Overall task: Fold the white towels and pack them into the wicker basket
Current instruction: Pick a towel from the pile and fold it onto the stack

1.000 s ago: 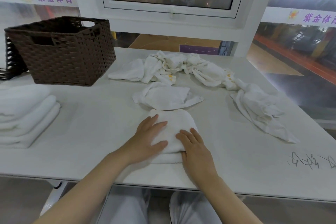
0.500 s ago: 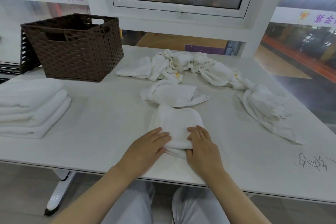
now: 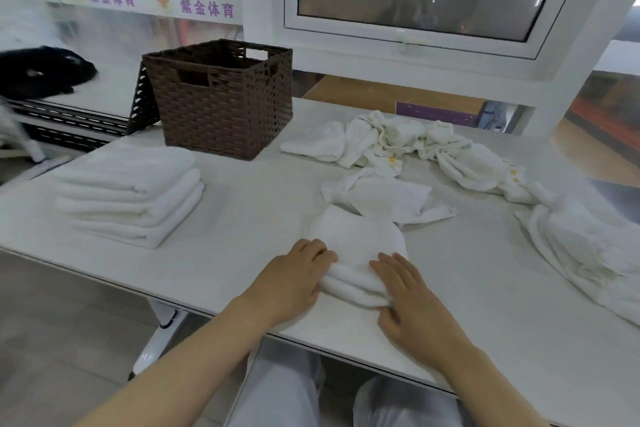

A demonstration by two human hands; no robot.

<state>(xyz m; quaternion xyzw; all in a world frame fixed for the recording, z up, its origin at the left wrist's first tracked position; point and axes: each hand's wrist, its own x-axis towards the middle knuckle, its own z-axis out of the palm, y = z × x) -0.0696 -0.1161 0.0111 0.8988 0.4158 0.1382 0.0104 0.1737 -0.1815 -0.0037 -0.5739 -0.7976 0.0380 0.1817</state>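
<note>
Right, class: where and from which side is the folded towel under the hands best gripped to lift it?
Probably its two short ends, one hand from the left, the other from the right: the folded towel lies flat in stacked layers that would likely sag open if pinched at one corner.

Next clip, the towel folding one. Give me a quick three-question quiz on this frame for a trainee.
1. True or false: the folded stack sits inside the wicker basket.
2. What are the left hand and right hand on?
3. The unfolded towels lie: A) right of the basket, B) in it, C) on the floor.

Key: 1. False, it lies on the table. 2. The folded towel. 3. A.
</note>
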